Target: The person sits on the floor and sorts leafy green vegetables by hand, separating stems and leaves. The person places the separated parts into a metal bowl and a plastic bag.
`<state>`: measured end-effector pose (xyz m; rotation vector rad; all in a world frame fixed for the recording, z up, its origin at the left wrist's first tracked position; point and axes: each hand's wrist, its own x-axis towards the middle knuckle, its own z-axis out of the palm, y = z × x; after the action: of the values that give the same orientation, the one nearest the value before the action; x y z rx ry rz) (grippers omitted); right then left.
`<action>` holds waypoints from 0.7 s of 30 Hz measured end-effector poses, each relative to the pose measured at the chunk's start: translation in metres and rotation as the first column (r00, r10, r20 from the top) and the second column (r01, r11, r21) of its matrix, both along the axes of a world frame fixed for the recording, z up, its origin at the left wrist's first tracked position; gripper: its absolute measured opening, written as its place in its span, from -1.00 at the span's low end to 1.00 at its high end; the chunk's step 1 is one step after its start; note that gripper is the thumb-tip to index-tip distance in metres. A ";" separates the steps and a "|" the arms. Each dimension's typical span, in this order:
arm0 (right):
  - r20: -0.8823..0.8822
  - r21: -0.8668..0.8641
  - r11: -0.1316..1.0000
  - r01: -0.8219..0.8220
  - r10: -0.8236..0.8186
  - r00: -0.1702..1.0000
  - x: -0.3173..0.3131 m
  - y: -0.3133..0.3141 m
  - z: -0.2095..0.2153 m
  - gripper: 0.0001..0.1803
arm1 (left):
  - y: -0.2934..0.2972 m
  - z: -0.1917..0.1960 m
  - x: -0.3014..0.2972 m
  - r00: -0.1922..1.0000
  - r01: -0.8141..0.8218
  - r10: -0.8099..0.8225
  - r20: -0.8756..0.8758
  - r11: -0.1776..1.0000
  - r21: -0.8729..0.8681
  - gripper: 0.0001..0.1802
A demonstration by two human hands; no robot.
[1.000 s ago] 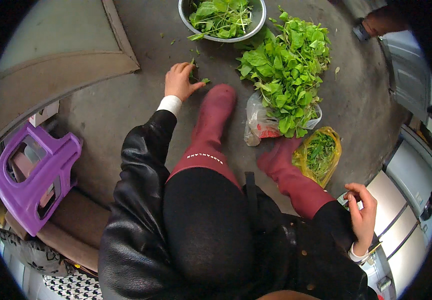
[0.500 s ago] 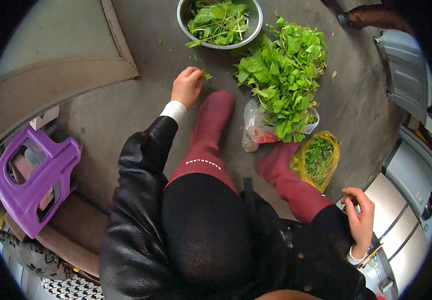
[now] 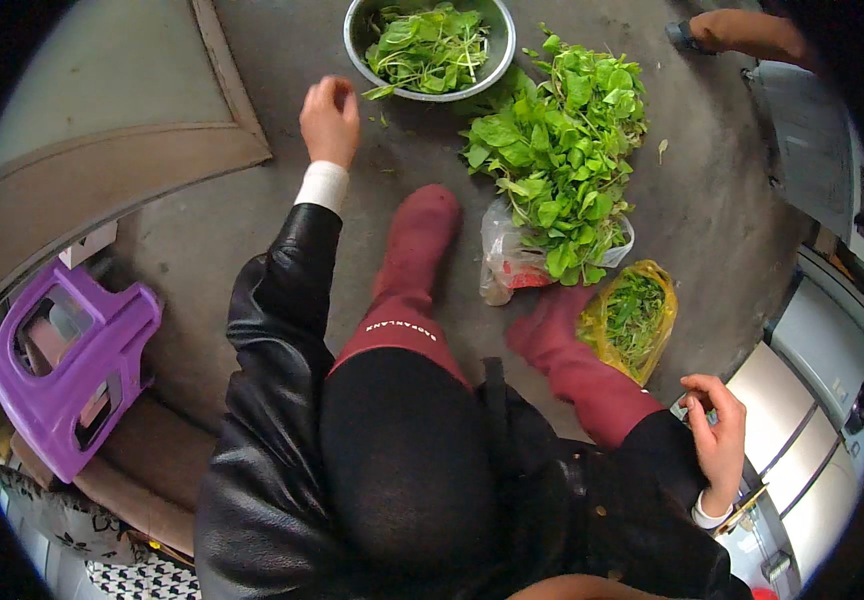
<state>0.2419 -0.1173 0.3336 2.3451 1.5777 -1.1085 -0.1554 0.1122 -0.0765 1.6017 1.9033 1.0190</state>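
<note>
Greens (image 3: 567,150) lie heaped to the right of the left hand (image 3: 330,120) and well ahead of the right hand (image 3: 720,430), with more in the bowl (image 3: 499,42) just beyond and right of the left hand, and some in the yellow bag (image 3: 600,330) ahead and left of the right hand. Left hand is curled and right hand loosely bent; whether either grasps anything cannot be told. Step in hand is judged to be sorting greens, and the next move appears to call for the left hand reaching rightward to the heap.
</note>
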 end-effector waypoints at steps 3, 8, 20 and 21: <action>-0.029 0.021 0.993 -0.117 0.118 0.993 -0.005 0.004 -0.004 -0.80 | -0.031 -0.046 -0.010 0.993 -0.027 -0.014 -0.115 0.935 -0.353 -0.65; -0.080 0.023 0.989 -0.143 0.144 0.986 -0.017 0.010 0.000 -0.79 | -0.022 -0.054 0.028 0.950 0.014 -0.156 -0.271 0.886 -0.463 -0.58; -0.060 0.019 0.992 -0.126 0.127 0.990 -0.015 0.006 0.000 -0.79 | -0.021 -0.055 0.064 0.878 0.409 -0.444 -0.180 0.890 -0.200 -0.70; -0.063 0.012 0.992 -0.126 0.126 0.990 -0.016 0.007 0.001 -0.79 | -0.020 -0.056 0.066 0.847 0.438 -0.470 -0.249 0.882 -0.175 -0.64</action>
<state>0.2261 -0.1107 0.3350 2.2009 1.7276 -1.1610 -0.0896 0.0923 -0.1321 2.0859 1.5837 0.4916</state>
